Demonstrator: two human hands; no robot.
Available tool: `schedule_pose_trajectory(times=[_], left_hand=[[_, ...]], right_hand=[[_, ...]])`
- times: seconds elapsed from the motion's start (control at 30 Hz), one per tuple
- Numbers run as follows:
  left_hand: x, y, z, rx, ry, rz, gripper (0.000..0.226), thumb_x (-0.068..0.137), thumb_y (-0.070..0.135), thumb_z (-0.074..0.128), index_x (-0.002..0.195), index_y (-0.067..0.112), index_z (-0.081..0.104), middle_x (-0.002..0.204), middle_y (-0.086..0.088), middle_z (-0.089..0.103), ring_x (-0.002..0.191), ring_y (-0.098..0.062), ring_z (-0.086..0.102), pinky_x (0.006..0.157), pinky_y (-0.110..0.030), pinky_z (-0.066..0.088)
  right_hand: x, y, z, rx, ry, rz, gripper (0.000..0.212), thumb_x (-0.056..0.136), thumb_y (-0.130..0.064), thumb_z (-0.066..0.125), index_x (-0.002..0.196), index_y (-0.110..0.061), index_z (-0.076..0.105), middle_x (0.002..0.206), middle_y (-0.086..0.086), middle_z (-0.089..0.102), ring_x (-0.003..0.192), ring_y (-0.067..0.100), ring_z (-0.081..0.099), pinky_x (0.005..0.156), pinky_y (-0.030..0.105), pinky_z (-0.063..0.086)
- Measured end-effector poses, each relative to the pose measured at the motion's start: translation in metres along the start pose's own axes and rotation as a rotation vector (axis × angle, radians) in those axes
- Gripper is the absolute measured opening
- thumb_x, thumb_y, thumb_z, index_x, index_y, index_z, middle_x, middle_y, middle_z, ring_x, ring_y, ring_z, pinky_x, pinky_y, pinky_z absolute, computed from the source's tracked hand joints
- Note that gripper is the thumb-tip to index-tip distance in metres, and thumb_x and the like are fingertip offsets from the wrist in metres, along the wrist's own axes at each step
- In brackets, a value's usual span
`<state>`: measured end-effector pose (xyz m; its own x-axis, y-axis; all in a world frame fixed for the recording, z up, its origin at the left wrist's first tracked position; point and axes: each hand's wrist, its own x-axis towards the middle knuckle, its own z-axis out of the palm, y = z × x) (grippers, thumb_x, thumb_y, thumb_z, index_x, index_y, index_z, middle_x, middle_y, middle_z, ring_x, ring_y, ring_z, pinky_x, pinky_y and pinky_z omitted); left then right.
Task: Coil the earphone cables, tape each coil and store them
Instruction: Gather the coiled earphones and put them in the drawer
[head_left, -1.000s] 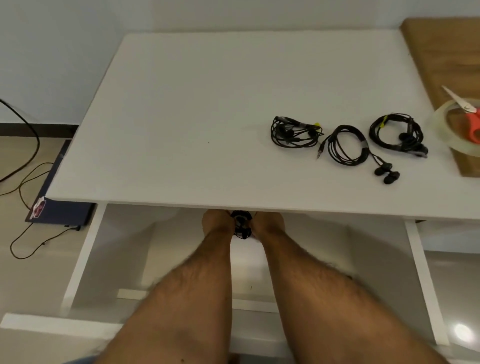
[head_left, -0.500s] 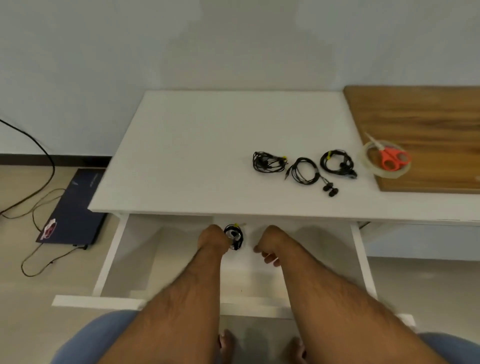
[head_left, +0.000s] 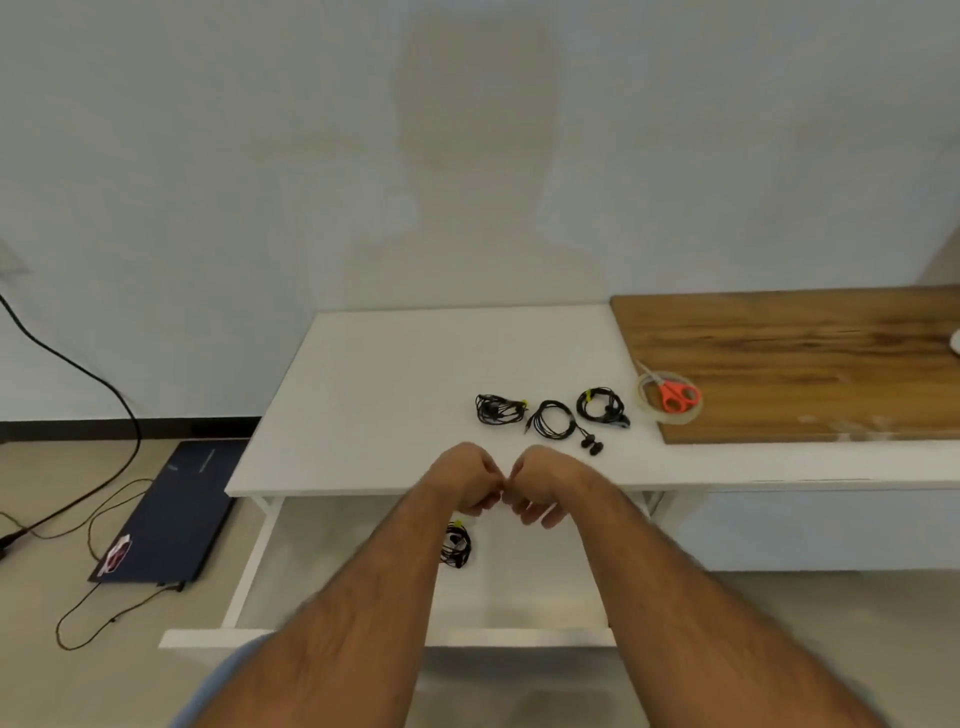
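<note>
While both hands hang empty-gripped | one coil in drawer | three coils on desk

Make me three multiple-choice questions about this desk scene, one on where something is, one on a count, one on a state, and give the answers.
1. Where do the scissors lie?
A. on the tape roll
B. in the drawer
C. on the floor

2. How many earphone coils lie on the white desktop?
A. one
B. three
C. five

3. What state is the drawer in?
A. shut
B. pulled out, with one coil inside
C. pulled out, holding the scissors

Answers:
1 A: the orange handles rest over the clear roll on the wooden board.
2 B: three black bundles sit in a row near the board.
3 B: its white floor shows below the desktop edge, with a single black coil on it.
</note>
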<state>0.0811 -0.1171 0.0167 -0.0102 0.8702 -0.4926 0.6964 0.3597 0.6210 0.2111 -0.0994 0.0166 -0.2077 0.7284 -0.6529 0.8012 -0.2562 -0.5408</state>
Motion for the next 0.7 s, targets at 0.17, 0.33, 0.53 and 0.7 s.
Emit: schedule_pose_trajectory(times=[0.17,0.33,0.53,0.7], left_hand=[[0.024,0.027,-0.017,0.046,0.41,0.179,0.015,0.092,0.025,0.059,0.093,0.014,0.069,0.091,-0.003,0.071,0.08,-0.017,0.062,0.072,-0.029,0.05],[0.08,0.046,-0.038,0.189,0.568,0.233,0.027,0.094,0.026,0.055,0.119,0.019,0.065,0.116,-0.004,0.065,0.106,-0.022,0.06,0.088,-0.033,0.049],[0.128,0.044,-0.033,0.639,0.275,0.253,0.044,0.091,0.03,0.064,0.133,0.029,0.055,0.132,0.0,0.056,0.125,-0.022,0.046,0.097,-0.034,0.043],[0.129,0.026,-0.023,0.615,0.234,0.282,0.018,0.088,0.026,0.065,0.106,0.025,0.07,0.111,0.0,0.064,0.1,-0.02,0.062,0.082,-0.033,0.052]], right_hand=[[0.015,0.003,-0.049,-0.091,0.438,-0.081,0.021,0.088,-0.004,0.051,0.1,-0.006,0.068,0.096,0.012,0.073,0.089,0.027,0.072,0.074,0.036,0.059],[0.042,0.013,-0.089,-0.353,0.666,-0.14,0.038,0.091,0.0,0.05,0.124,-0.017,0.059,0.121,0.006,0.062,0.108,0.023,0.059,0.085,0.03,0.049],[0.081,0.012,-0.088,-0.645,0.484,-0.182,0.045,0.092,0.0,0.05,0.134,-0.016,0.055,0.131,0.009,0.049,0.113,0.028,0.058,0.082,0.032,0.048],[0.095,0.016,-0.079,-0.754,0.49,-0.178,0.029,0.092,-0.006,0.052,0.118,-0.012,0.063,0.12,0.01,0.055,0.102,0.028,0.061,0.073,0.033,0.047]])
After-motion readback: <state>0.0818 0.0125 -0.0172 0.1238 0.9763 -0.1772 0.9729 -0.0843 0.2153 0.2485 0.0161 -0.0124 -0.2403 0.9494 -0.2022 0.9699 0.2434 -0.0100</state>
